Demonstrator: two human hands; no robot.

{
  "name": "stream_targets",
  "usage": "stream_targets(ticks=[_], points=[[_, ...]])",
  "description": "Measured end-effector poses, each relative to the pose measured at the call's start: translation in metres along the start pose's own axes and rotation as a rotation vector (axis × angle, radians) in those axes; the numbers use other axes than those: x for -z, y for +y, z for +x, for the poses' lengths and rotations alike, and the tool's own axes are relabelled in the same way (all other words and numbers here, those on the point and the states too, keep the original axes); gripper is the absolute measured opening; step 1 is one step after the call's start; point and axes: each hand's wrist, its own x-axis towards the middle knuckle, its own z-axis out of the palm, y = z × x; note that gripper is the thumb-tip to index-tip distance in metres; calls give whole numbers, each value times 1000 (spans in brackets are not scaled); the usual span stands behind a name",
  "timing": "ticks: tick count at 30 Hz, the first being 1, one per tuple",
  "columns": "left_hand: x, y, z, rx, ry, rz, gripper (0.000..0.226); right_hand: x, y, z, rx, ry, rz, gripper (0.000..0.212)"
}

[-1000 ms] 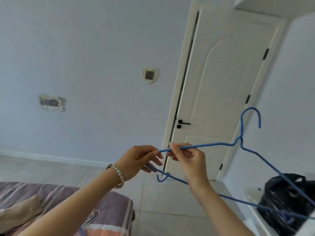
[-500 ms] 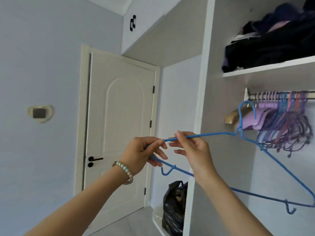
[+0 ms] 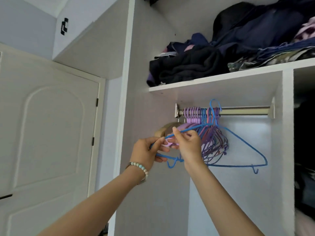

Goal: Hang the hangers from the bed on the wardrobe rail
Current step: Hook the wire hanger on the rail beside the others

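White laminate wardrobe panels fill the middle and right of the frame, smooth and matte; a cream panelled door with an arched moulding stands at the left; a flat shelf in the upper right carries soft, rumpled dark clothes.

Below the shelf a round, shiny metal rail runs left to right; a tight bunch of thin purple and blue hangers crowds its left end.

A blue wire hanger, triangular, with small hooks under its bottom bar, is held up at centre frame in front of that bunch; its long axis lies left to right, roughly along the rail; its hook points up and arches over the rail at the bunch's right edge; whether it rests there I cannot tell.

One hand, the left hand, curls its fingers round the hanger's left corner; a beaded bracelet circles its wrist; the right hand pinches the upper wire just beside it.
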Motion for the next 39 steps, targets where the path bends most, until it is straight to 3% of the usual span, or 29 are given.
stream_targets(ticks=[9,15,23,32,39], points=[[-52,-17,46,122,-204,174,29,60,19,76,-68,22,-200,9],[-49,-27,54,108,-208,251,30,95,36,120,-125,114,-316,3],[-37,-35,54,145,-183,232,26,127,47,134,-86,216,-535,22],[-36,-37,49,191,-179,197,30,120,27,111,-190,157,-180,34],[-43,-36,42,186,-191,191,25,124,21,105,-263,172,-210,28]])
